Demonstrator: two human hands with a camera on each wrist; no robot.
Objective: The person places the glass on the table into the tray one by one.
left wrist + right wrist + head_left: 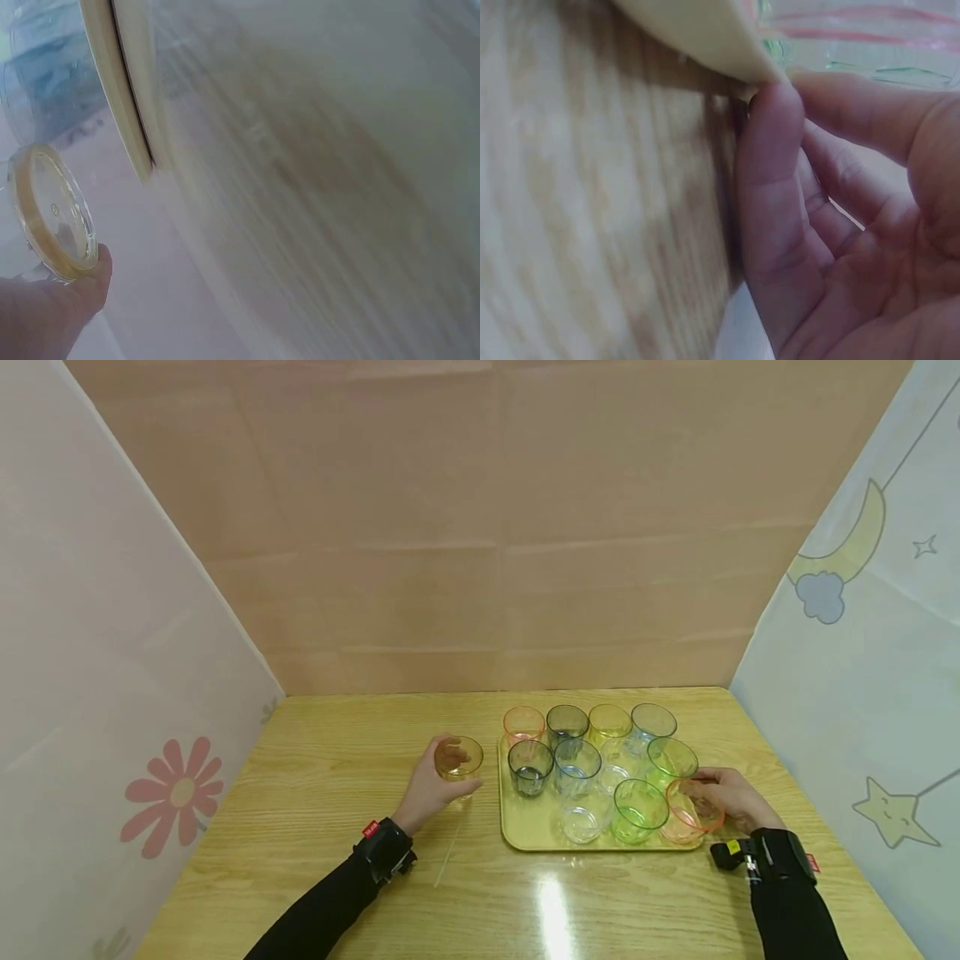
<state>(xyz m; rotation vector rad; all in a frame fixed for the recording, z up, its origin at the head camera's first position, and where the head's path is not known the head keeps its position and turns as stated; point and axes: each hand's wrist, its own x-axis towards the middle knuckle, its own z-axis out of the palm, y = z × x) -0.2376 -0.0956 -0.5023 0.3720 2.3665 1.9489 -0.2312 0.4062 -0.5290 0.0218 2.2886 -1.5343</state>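
My left hand (433, 789) grips an amber glass (459, 760) left of the tray, thumb and fingers round its side. In the left wrist view that glass shows its round base (56, 210), with the hand below it. At the right edge of the pale yellow tray (525, 831), my right hand (738, 797) pinches the rim between thumb and fingers. The right wrist view has the fingertips right at the tray rim (712, 41). Beside that hand stands an orange-rimmed glass (681, 835), through which some fingers show.
Several tumblers share the tray: green (639, 814), clear (581, 827), smoky grey (530, 770), blue (576, 768) and yellow (609, 720) among them. A wooden table (330, 760) lies beneath, with a brown sheet (480, 568) behind and patterned sheets at both sides.
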